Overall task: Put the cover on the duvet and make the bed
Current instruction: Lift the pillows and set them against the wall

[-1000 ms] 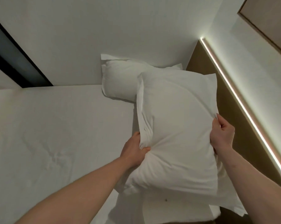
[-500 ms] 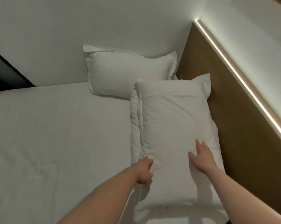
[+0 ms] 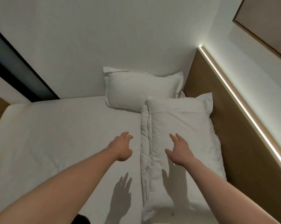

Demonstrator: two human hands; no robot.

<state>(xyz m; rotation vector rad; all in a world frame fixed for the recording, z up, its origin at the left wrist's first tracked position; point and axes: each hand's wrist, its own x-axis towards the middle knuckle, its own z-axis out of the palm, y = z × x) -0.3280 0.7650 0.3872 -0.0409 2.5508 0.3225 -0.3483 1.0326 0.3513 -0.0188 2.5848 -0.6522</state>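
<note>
Head view: both hands are above the bed, holding nothing. Left hand (image 3: 122,148) is over the bare sheet (image 3: 55,143), fingers loosely curled, empty. Right hand (image 3: 179,151) has fingers spread, empty, over the near pillow (image 3: 181,126); shadows below suggest both are lifted off the fabric, not pressing.

Step, as I read it: pillow arranging, i.e. the bed-making part. The near pillow lies lengthwise along the wooden side panel (image 3: 233,126), w/ a long fold or flap down its left edge. The far pillow (image 3: 141,89) sits crosswise against the wall (image 3: 120,38), touching the near one's top corner.

Duvet & cover: not in view, can't tell where they are. So the main step looks not yet done. Next move prob. calls for turning away to fetch the duvet, or first flattening that flap.

Surface: white fitted sheet, lightly creased, otherwise bare. Room: tight corner, light strip (image 3: 243,109) on top of the panel, dark window or door frame (image 3: 15,65) at left, framed panel (image 3: 266,21) upper right.
</note>
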